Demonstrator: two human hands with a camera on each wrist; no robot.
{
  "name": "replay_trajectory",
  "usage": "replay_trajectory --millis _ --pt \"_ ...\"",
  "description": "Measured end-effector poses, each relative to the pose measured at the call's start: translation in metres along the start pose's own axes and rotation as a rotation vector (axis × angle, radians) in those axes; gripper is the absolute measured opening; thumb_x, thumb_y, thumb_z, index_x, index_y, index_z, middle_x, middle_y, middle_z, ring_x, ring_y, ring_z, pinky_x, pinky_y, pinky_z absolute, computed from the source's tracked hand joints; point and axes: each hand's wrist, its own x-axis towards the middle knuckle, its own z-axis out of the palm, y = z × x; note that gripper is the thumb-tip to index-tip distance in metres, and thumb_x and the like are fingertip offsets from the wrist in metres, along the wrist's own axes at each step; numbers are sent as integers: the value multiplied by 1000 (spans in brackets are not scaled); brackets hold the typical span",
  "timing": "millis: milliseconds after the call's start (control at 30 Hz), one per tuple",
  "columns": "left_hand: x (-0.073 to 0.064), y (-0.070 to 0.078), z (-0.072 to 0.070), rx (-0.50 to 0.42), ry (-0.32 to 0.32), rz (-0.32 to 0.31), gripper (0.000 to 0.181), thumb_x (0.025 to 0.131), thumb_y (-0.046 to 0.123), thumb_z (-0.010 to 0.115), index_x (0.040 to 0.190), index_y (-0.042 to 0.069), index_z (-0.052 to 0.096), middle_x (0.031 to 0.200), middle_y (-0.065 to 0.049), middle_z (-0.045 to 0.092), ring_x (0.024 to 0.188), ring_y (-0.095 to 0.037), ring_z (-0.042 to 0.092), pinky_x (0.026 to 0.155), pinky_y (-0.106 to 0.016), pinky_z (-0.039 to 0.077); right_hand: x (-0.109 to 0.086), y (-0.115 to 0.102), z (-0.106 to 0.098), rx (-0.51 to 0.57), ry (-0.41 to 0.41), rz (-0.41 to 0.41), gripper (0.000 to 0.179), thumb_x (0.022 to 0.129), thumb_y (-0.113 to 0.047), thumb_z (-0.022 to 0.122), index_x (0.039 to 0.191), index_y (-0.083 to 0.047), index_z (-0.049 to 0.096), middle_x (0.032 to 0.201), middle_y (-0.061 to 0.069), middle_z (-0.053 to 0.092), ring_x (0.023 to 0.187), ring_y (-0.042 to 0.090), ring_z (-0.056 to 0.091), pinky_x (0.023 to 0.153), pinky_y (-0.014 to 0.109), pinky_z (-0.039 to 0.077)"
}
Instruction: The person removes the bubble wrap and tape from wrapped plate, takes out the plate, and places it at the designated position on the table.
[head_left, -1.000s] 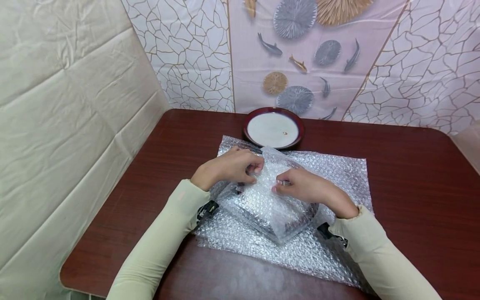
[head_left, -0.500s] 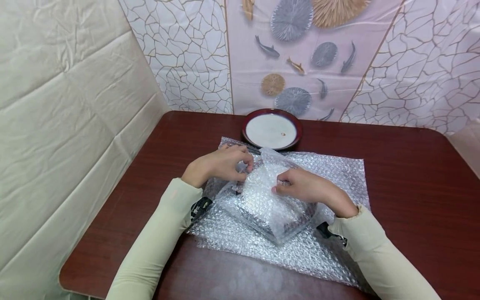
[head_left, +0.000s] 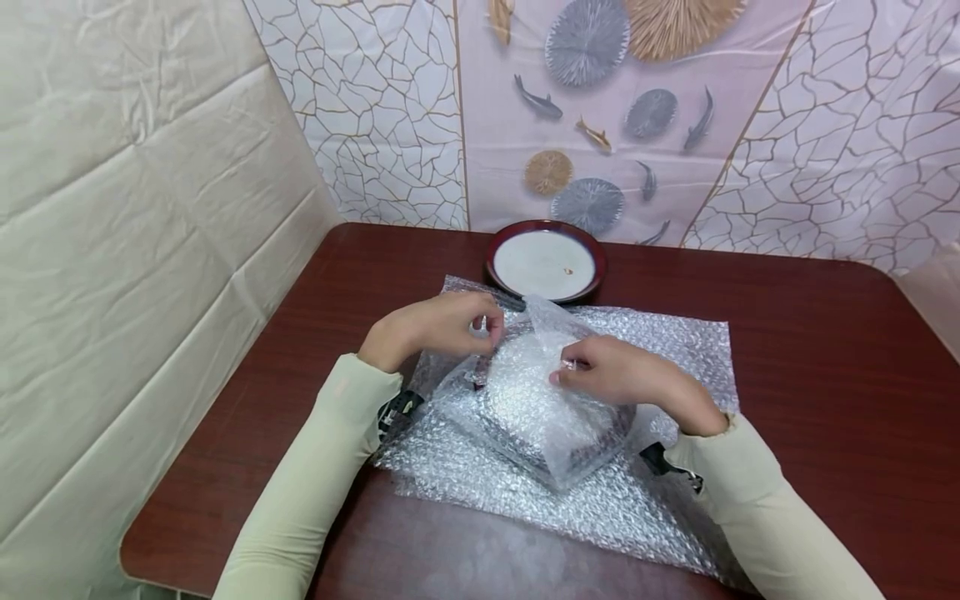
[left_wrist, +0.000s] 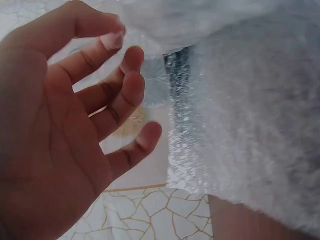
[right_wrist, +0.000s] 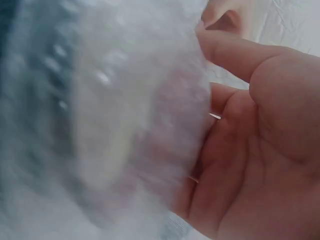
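"Bubble wrap (head_left: 600, 512) lies over and under a round dish (head_left: 517, 404) at the centre of the frame. What could go wrong?"

"The right hand (head_left: 618, 372) has its grip clamped on a flap (head_left: 557, 446); should it let go, springy folds may pop open."

"And the left hand (head_left: 438, 325)?"

"Left of centre, thumb and forefinger together; whether they pinch anything, I can't tell."

"Any danger to the bare plate (head_left: 545, 263), upper centre?"

"Possibly: a hard pull could shove it along the worktop (head_left: 825, 375)."
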Motion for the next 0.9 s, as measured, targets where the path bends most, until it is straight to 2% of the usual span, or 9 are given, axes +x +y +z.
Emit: replay_trajectory --millis 200,367,500,600,700,800,900 --pt "-2 8 -7 -205 29 139 12 99 7 61 93 16 66 98 3 62 93 -15 56 84 -33 50 -20 -4 -23 -12 66 14 19 106 -26 65 93 -14 68 70 -2 50 61 13 44 61 33 42" --pt "-3 19 -12 -325 75 200 11 97 4 60 95 13 66 103 3 60 97 -15 52 84 -34 46 -32 -11 -36 -67 145 18 14 106 -26 66 101 -14 72 72 1 59 64 13 52 62 32 46" --pt "-1 33 -14 -414 126 279 9 95 5 60 92 11 65 104 -2 60 97 -18 52 83 -33 44 -38 -19 -38 -80 180 2 13 105 -27 68 106 -14 71 77 0 63 69 14 57 66 33 48" --pt "1 44 -14 -533 120 340 7 95 8 60 90 10 64 104 -9 60 98 -20 53 84 -33 45 -42 -24 -40 -74 141 -17 14 103 -28 71 110 -16 72 79 -2 63 71 13 57 66 31 48" --pt "1 55 -14 -648 83 384 8 95 10 60 90 7 64 106 -14 58 103 -22 52 87 -34 44 -45 -26 -43 -70 78 -52 8 103 -26 71 107 -19 74 80 -5 61 71 10 54 66 29 46" --pt "1 63 -14 -645 60 398 9 99 11 61 94 5 66 108 -12 59 103 -22 52 85 -35 45 -49 -23 -46 -56 20 -109 7 105 -21 67 101 -22 72 81 -8 59 74 9 52 67 28 45" --pt "2 64 -13 -572 73 340 14 106 12 60 101 5 71 111 -7 64 105 -20 56 90 -35 48 -55 -20 -50 -39 -60 -141 14 107 -17 63 96 -25 68 80 -9 57 73 8 53 67 28 46"
